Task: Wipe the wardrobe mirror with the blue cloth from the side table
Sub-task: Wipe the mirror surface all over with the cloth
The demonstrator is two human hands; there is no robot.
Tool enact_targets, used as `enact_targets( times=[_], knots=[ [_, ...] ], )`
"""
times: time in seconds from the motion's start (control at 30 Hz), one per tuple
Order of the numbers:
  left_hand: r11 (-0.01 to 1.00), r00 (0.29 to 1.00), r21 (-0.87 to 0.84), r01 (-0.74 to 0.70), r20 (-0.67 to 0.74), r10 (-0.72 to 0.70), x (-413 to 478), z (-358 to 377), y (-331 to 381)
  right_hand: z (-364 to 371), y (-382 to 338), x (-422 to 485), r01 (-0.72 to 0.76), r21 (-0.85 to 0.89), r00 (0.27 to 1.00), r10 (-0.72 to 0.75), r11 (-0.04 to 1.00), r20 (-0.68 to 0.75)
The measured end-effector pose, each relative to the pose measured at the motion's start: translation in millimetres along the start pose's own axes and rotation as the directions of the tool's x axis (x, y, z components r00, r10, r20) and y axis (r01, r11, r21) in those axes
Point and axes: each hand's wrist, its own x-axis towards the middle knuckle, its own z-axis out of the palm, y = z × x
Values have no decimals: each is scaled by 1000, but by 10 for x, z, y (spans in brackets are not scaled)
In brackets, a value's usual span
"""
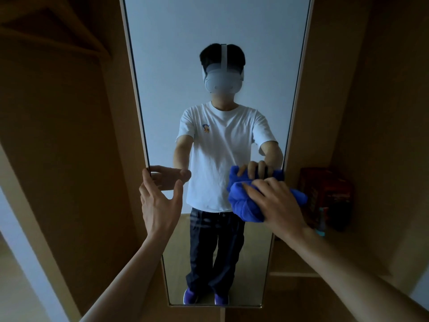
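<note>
The tall wardrobe mirror fills the middle of the view and reflects a person in a white shirt and dark trousers. My right hand presses a bunched blue cloth against the glass near the mirror's right edge, about halfway up. My left hand is at the mirror's left edge with its fingers spread. Its fingertips touch the edge of the frame and it holds nothing. Both hands and the cloth show again as reflections in the glass.
Brown wooden wardrobe panels flank the mirror on both sides. On a shelf to the right stands a dark red box with a small teal item in front of it. A pale wall strip runs down the far left.
</note>
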Motion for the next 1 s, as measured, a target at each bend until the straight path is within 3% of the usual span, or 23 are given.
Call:
enact_targets(
  times=[0.17,0.47,0.53,0.73,0.83,1.0],
  knots=[
    [1000,1000,-6,-2,11,2,-13,-12,18,-162,127,154,-38,29,999,39,999,-27],
    [1000,1000,1,0,1,0,-16,4,16,-650,562,662,-228,49,940,232,973,-250],
    [1000,1000,-4,-7,-5,7,-15,4,8,-630,569,642,-257,111,925,277,960,-259],
    [1000,1000,-16,-17,-16,17,-5,5,-26,-255,251,160,-327,42,907,326,944,-265],
    [1000,1000,-15,-21,-18,21,-1,16,-30,-112,85,27,-448,148,865,469,882,-177],
    [999,1000,-37,-10,-29,9,10,15,-1,-98,-15,113,-598,478,699,711,643,-82]
  ],
)
